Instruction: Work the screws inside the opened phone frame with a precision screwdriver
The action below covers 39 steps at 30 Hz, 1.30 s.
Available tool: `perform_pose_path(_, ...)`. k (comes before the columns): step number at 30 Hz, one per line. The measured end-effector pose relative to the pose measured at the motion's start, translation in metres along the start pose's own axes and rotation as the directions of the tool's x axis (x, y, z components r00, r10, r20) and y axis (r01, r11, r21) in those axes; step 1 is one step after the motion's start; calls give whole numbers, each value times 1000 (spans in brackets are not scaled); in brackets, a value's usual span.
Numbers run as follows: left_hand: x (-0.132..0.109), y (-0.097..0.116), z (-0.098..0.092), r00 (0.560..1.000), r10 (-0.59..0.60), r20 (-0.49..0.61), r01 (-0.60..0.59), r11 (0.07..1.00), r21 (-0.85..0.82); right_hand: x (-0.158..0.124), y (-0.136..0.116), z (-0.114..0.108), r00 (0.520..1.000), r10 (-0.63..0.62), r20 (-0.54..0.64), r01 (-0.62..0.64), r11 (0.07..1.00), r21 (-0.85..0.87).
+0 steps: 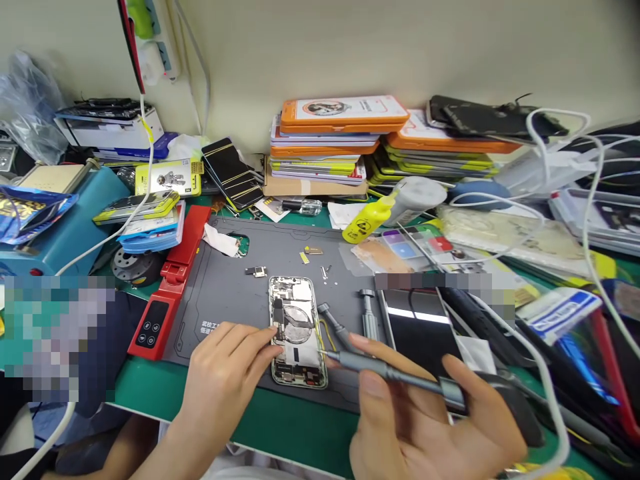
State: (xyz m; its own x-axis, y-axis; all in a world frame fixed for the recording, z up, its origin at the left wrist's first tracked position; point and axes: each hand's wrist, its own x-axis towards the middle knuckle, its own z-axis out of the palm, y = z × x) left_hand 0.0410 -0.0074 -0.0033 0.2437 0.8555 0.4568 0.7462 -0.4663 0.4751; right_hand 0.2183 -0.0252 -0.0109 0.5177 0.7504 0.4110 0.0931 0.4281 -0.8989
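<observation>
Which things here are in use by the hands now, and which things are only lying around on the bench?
In use:
- opened phone, steadied by the left hand
- grey screwdriver, held in the right hand
- grey work mat under the phone

Lying about:
- yellow bottle
- red tool
- stack of orange boxes
- white cables

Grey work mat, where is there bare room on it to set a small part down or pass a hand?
The dark grey rubber work mat is bare left of the opened phone chassis, between the long red tool and the left hand. Another bare strip runs behind the chassis, among small loose parts. Right of it is crowded: the right hand with a grey screwdriver, spare drivers and a black screen.
</observation>
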Motion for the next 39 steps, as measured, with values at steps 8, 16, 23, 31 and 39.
perform_pose_path(8,-4,-20,-19,970,-231,-73,219,965,-145,18,3,36,888,38,458,82,967,-240)
perform_pose_path(16,-9,-19,-19,975,-201,-96,173,954,-246,23,11,55,850,157,502,25,941,-337)
perform_pose_path(23,-13,-22,-12,970,-199,-138,144,932,-332,21,4,47,941,130,312,-107,990,-88)
perform_pose_path(31,-9,-19,-21,987,-162,-15,124,808,-577,21,0,40,862,331,384,-393,915,94)
perform_pose_path(39,-9,-16,-24,979,-202,-2,163,794,-586,22,-4,42,802,387,455,-500,852,157)
